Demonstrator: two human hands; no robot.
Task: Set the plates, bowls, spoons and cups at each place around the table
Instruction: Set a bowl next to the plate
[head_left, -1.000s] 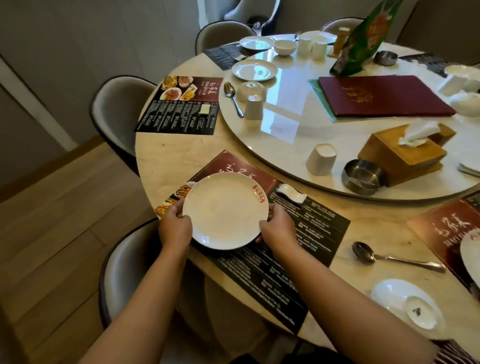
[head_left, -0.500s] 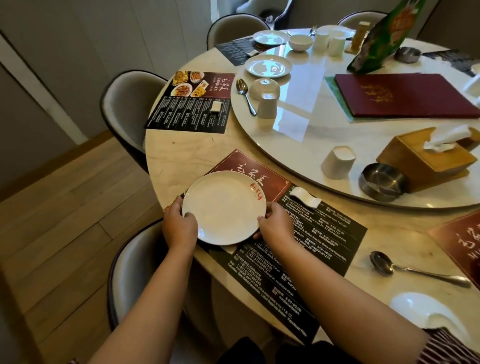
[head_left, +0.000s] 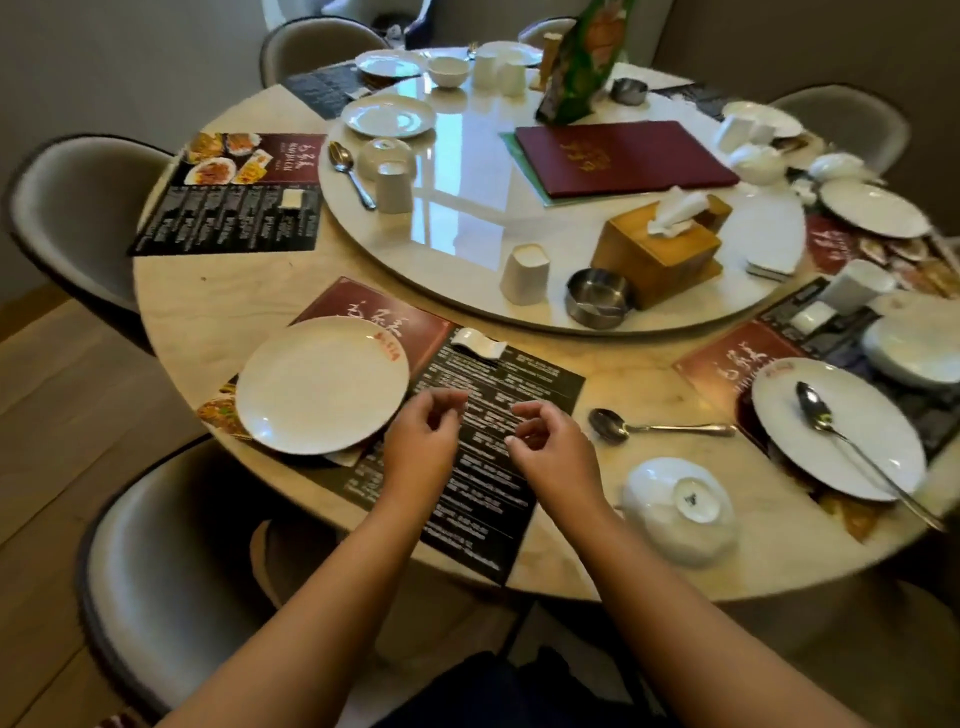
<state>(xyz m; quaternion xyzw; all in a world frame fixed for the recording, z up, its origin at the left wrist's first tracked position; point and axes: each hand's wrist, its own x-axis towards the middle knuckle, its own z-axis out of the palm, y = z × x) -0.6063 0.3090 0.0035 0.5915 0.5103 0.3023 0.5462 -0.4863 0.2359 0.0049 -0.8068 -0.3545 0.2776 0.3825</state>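
My fingers (head_left: 447, 402) hang loosely curled, holding nothing; plate (head_left: 322, 384) set at the counter's near edge, bowl (head_left: 678, 506), spoon (head_left: 654, 427), cup (head_left: 524, 274) unplaced.

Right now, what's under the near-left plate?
The plate lies on a menu placemat, covering its left end; food photos and red header peek out around it. Anything else beneath is hidden.

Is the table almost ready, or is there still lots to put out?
Partly. The plate lies on the nearest mat, and the place to the right has a plate with a spoon on it. Both hands, left and right, hover empty. The spoon and upturned bowl sit off the mat, a cup waits on the turntable, and the far-left mat has no dishes.
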